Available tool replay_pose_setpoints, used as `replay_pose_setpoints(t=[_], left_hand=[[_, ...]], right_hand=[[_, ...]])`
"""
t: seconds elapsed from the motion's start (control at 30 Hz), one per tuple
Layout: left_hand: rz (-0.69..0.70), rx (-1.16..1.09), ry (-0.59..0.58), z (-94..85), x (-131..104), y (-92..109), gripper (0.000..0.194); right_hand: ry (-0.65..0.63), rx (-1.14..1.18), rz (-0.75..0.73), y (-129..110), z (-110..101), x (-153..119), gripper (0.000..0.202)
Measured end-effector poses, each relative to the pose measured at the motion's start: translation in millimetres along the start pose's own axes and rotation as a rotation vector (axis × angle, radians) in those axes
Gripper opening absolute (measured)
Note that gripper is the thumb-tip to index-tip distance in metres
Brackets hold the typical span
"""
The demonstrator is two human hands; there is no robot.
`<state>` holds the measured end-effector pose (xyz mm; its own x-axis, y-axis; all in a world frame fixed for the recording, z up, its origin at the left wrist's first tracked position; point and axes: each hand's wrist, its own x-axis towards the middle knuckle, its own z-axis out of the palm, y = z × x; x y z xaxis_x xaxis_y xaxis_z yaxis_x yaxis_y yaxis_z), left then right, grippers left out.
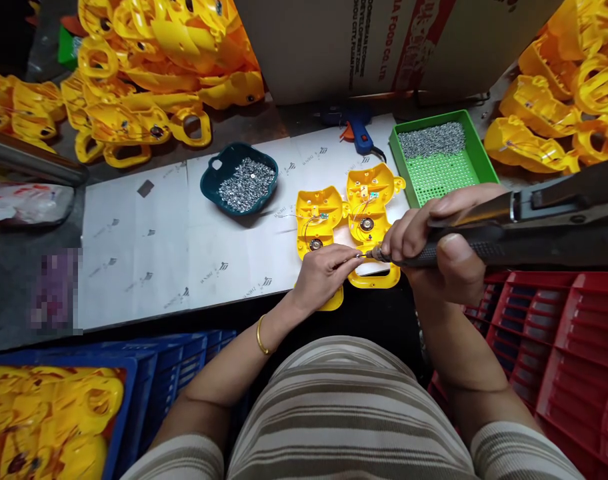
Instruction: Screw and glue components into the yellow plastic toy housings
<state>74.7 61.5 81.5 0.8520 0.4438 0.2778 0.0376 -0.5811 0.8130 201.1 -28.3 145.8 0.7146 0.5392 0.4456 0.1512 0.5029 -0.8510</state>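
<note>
My right hand is wrapped round a dark power screwdriver, its bit pointing left. At the tip of the bit, the thumb and fingers of my left hand are pinched on what looks like a small screw. Two open yellow plastic shells lie under and behind my hands: the left shell and the right shell. Each has a round dark speaker, thin wires and a small circuit board inside. My left hand covers the lower part of the left shell.
A dark green dish of screws stands on the white board. Behind the shells lies a blue glue gun, left of a green basket of metal parts. Yellow shells are piled behind and in a blue crate; red crates stand right.
</note>
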Motion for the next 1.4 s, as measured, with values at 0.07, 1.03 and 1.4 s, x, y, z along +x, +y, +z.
replay_pose_setpoints(t=[0.07, 1.03, 1.4], left_hand=[[0.002, 0.017, -0.014, 0.4, -1.0, 0.4, 0.016], [0.138, 0.678, -0.440, 16.5, -9.6, 22.4, 0.058], [0.142, 0.711, -0.418, 18.7, -6.4, 24.0, 0.049]], right_hand=[[-0.023, 0.028, -0.014, 0.1, 0.0, 1.4, 0.029], [0.052, -0.049, -0.217, 42.6, -24.7, 33.2, 0.018], [0.018, 0.028, -0.118, 59.5, -28.0, 34.9, 0.022]])
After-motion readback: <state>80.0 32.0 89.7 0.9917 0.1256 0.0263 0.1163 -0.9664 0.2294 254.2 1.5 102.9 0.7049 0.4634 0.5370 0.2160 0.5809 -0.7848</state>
